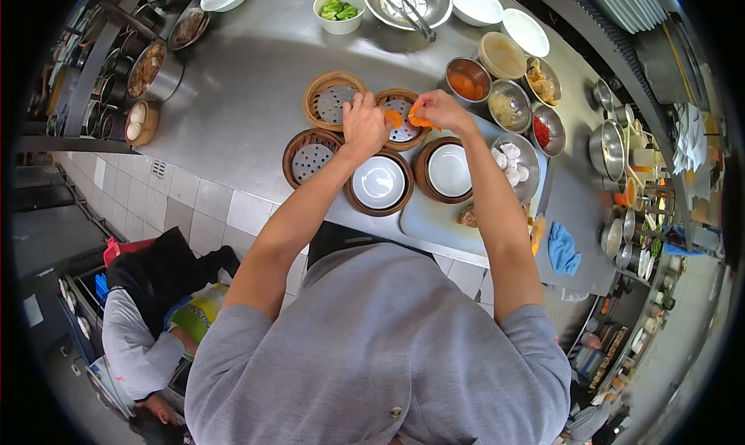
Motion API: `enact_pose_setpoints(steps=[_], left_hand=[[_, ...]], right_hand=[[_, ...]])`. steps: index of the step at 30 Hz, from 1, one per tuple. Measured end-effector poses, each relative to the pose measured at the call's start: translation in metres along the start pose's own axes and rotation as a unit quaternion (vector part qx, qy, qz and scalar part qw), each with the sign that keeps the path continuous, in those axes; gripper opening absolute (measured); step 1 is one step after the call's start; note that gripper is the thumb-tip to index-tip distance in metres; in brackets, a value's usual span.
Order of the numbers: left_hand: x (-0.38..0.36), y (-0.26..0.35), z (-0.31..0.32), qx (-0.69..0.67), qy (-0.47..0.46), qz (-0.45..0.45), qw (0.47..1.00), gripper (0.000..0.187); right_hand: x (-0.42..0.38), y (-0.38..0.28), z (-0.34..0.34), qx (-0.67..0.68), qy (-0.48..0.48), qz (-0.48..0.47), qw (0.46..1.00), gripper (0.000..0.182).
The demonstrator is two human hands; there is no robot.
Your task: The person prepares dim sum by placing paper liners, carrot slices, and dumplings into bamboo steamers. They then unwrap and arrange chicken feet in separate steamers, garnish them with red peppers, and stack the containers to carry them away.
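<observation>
Over the steel counter, my left hand (366,125) is above the gap between two bamboo steamers, its fingertips at an orange slice (393,119). My right hand (442,111) pinches more orange slices (420,117) over the right rim of the upper right steamer (402,140). That steamer has a perforated white liner. The upper left steamer (334,88) and lower left steamer (311,159) show liners with nothing on them. Nearer my body, two steamers hold white bowls, one on the left (378,182) and one on the right (450,171).
Right of my hands are a pot of orange slices (468,80), a bowl of red pieces (549,130) and a bowl of white balls (514,166). A blue cloth (563,249) lies at the right. Another person (143,344) is at lower left.
</observation>
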State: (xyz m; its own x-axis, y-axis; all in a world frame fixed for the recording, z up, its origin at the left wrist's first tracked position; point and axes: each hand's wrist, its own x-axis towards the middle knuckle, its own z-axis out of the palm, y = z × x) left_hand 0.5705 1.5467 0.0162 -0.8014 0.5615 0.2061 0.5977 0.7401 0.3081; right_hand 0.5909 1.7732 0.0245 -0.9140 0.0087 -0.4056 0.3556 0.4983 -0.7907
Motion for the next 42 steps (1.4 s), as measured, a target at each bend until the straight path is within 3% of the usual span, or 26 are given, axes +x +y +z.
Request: enact_pose_setpoints(steps=[3,7,10,13,19,21,25,27,30,34,37,39,40,42], left_hand=[[0.003,0.003,-0.003,-0.03,-0.047,0.002,0.998,0.035],[0.006,0.006,-0.013,-0.049,-0.099,0.006,0.994,0.039],[0.011,0.004,-0.005,-0.157,0.022,-0.018,0.987,0.037],[0.031,0.003,-0.011,-0.458,-0.144,-0.136,0.867,0.03],[0.042,-0.009,0.003,-0.514,-0.228,-0.14,0.815,0.022],[0.043,-0.007,0.0,-0.52,-0.21,-0.153,0.814,0.021],[0.044,0.004,-0.015,-0.521,-0.26,-0.144,0.8,0.018],[0.045,0.0,-0.01,-0.496,-0.251,-0.128,0.821,0.019],[0.051,-0.012,-0.007,-0.484,-0.221,-0.113,0.839,0.019],[0.053,-0.022,-0.009,-0.467,-0.209,-0.102,0.853,0.02],[0.045,-0.018,-0.013,-0.378,-0.148,-0.089,0.909,0.022],[0.03,-0.014,-0.013,-0.187,-0.08,-0.034,0.979,0.025],[0.021,-0.011,-0.013,-0.087,-0.045,-0.005,0.995,0.027],[0.002,0.004,-0.02,-0.053,-0.059,0.002,0.997,0.029]], right_hand=[[0.005,0.002,0.002,-0.065,0.033,0.01,0.997,0.016],[0.003,0.001,0.0,0.019,0.016,0.008,1.0,0.017],[0.002,0.005,-0.004,0.129,-0.008,-0.003,0.992,0.019],[-0.011,-0.003,-0.005,0.194,-0.03,-0.007,0.98,0.019],[-0.026,-0.022,-0.014,0.195,-0.047,0.02,0.979,0.015],[-0.03,-0.021,-0.018,0.17,-0.041,0.027,0.984,0.015],[-0.025,-0.014,-0.014,0.231,-0.04,-0.009,0.972,0.014],[-0.026,-0.021,-0.009,0.227,-0.038,-0.031,0.973,0.013],[-0.025,-0.019,-0.02,0.192,-0.08,0.029,0.978,0.012],[-0.027,-0.021,-0.022,0.153,-0.045,0.029,0.987,0.012],[-0.018,-0.014,-0.017,0.071,-0.017,0.013,0.997,0.015],[-0.009,-0.012,-0.012,-0.054,0.009,0.012,0.998,0.018],[-0.007,-0.013,-0.012,-0.074,0.004,-0.004,0.997,0.018],[-0.004,-0.02,-0.011,-0.115,-0.007,-0.038,0.993,0.02]])
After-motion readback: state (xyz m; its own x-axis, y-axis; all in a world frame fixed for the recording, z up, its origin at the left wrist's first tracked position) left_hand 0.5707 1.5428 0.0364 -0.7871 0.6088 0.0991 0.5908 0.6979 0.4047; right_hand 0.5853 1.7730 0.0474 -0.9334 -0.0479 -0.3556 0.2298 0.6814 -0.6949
